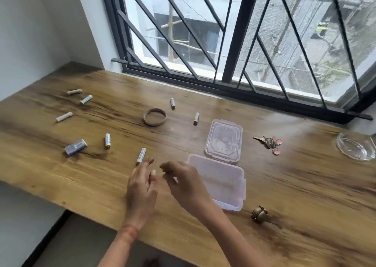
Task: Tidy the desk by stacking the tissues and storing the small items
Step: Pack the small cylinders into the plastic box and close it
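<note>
Several small white batteries lie scattered on the wooden desk; the nearest battery lies just beyond the fingertips of my left hand, which is open and empty. My right hand hovers with loosely curled fingers at the left edge of an open clear plastic box, holding nothing. The box's lid lies flat behind it. A brown ring-shaped band, a small blue-grey packet, a bunch of keys and a gold hair claw also rest on the desk.
A glass ashtray sits at the far right. A barred window runs along the back of the desk, and a white wall closes off the left side. The desk's front edge drops away at lower left.
</note>
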